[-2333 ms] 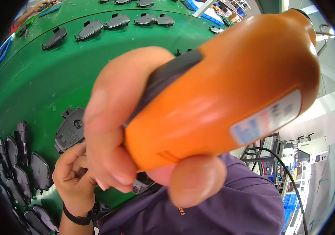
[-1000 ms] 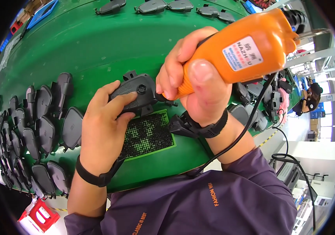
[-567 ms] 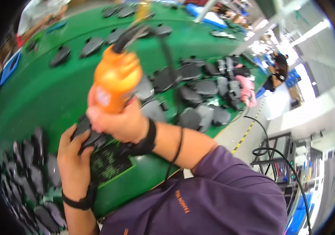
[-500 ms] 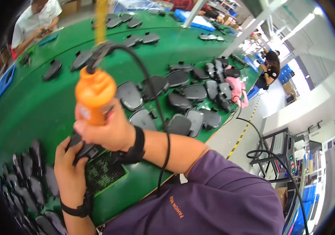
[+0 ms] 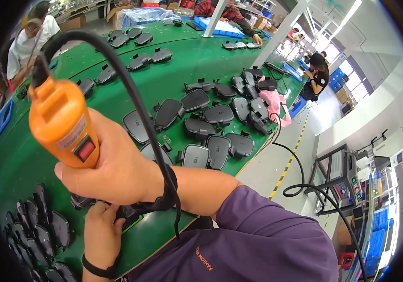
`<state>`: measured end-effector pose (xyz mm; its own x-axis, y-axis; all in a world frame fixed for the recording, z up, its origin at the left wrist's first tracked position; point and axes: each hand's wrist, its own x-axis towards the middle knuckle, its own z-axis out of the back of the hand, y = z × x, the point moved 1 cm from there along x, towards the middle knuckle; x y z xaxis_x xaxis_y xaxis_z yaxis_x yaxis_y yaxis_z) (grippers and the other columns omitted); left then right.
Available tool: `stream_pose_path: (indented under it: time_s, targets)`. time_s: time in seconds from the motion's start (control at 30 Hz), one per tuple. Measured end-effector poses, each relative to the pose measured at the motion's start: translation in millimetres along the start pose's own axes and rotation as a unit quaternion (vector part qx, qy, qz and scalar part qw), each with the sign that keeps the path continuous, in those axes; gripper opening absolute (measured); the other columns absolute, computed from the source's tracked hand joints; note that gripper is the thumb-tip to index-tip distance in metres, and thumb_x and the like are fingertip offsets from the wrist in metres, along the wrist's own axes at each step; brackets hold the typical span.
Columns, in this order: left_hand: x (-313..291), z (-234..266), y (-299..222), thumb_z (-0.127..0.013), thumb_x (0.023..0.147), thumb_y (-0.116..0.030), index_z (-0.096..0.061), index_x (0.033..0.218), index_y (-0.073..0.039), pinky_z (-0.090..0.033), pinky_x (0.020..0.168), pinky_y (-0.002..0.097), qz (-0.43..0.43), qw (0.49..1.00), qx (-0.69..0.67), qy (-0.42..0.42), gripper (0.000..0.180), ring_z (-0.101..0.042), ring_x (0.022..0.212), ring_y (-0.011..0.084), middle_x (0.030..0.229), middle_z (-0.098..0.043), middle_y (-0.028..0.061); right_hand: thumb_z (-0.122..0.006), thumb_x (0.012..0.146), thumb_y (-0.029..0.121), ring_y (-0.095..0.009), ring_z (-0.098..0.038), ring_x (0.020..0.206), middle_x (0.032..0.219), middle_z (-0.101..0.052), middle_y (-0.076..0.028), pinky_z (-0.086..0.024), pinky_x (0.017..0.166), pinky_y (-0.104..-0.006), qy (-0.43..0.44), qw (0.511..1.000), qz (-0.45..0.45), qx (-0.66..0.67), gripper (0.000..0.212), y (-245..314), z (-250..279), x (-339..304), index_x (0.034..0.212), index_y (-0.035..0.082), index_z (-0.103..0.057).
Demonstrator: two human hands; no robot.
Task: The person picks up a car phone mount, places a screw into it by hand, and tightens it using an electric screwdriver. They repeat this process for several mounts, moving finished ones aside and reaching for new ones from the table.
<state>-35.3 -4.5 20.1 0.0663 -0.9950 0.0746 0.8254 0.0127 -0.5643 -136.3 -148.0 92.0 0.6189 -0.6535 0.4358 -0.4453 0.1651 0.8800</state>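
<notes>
My right hand (image 5: pixel 116 164) is wrapped round an orange electric screwdriver (image 5: pixel 65 122) with a red switch, raised close to the camera. A thick black cable (image 5: pixel 131 89) loops from its top back past my wrist. The tool's tip is hidden behind my hand. Lower down, my left hand (image 5: pixel 101 230) is closed on a black plastic part (image 5: pixel 81 201) low over the bench. Most of that part is covered by my right hand and wrist. Under it shows a bit of a dark mat (image 5: pixel 131 223) with a green edge.
Black rounded phone holders (image 5: pixel 195 156) lie across the green bench (image 5: pixel 88 152). Several dark oval parts (image 5: pixel 43 237) stand close together at the lower left. A pink cloth (image 5: pixel 272 99) rests at the right edge. Co-workers (image 5: pixel 32 42) sit across the bench; a white post (image 5: pixel 276 40) rises from it.
The screwdriver and my right hand have come up nearer the camera and to the left. My left hand sits slightly lower and now shows less of the black part. The view has shifted a little.
</notes>
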Motion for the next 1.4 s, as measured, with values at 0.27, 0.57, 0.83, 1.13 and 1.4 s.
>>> stream_pose_path:
  time_s: [0.27, 0.57, 0.83, 1.13, 1.4]
  targets:
    - [3, -17, 14, -0.073, 0.072, 0.003, -0.069, 0.097, -0.001, -0.05, 0.076, 0.0462, -0.043, 0.995, 0.067, -0.056, 0.026, -0.063, 0.088, 0.0392, 0.091, -0.066, 0.0159, -0.072, 0.078, 0.007, -0.007, -0.054, 0.081, 0.095, -0.06, -0.001, -0.048, 0.073, -0.026, 0.051, 0.998, 0.021, -0.021, 0.046, 3, 0, -1, 0.12, 0.002, -0.054]
    - [-3, -2, 29, -0.072, 0.075, 0.004, -0.065, 0.087, 0.004, -0.049, 0.068, 0.0369, -0.03, 0.99, -0.078, -0.117, 0.014, -0.062, 0.072, 0.0303, 0.079, -0.063, 0.0161, -0.072, 0.081, 0.008, -0.007, -0.055, 0.083, 0.096, -0.06, 0.001, -0.048, 0.075, -0.026, 0.043, 0.998, -0.041, -0.001, 0.042, 3, -3, -5, 0.119, 0.003, -0.054]
    - [-18, 4, 44, -0.068, 0.085, 0.006, -0.065, 0.088, 0.002, -0.044, 0.066, 0.0252, 0.157, 0.942, -0.277, -0.111, 0.005, -0.056, 0.072, 0.0113, 0.078, -0.063, 0.0023, -0.072, 0.082, 0.007, -0.006, -0.054, 0.087, 0.102, -0.06, 0.0, -0.048, 0.077, -0.0253, 0.064, 0.996, -0.044, -0.035, 0.041, 1, -19, -2, 0.119, 0.003, -0.054]
    - [-21, 2, 54, -0.072, 0.084, 0.0, -0.065, 0.087, 0.005, -0.044, 0.065, 0.0252, 0.078, 0.931, -0.291, -0.208, 0.008, -0.057, 0.071, 0.0131, 0.081, -0.065, 0.0054, -0.071, 0.081, 0.005, -0.006, -0.056, 0.086, 0.098, -0.061, -0.001, -0.048, 0.074, -0.0248, 0.057, 0.987, -0.074, 0.131, 0.038, 2, -51, 1, 0.116, 0.002, -0.057]
    - [-26, 9, 63, -0.071, 0.087, -0.009, -0.066, 0.095, 0.003, -0.049, 0.078, 0.029, 0.196, 0.889, -0.393, -0.129, 0.015, -0.061, 0.09, 0.0118, 0.097, -0.07, 0.007, -0.07, 0.079, 0.004, -0.008, -0.058, 0.086, 0.098, -0.062, -0.001, -0.049, 0.075, -0.0271, 0.057, 0.99, -0.006, 0.13, 0.035, -16, -58, -2, 0.113, 0.002, -0.06]
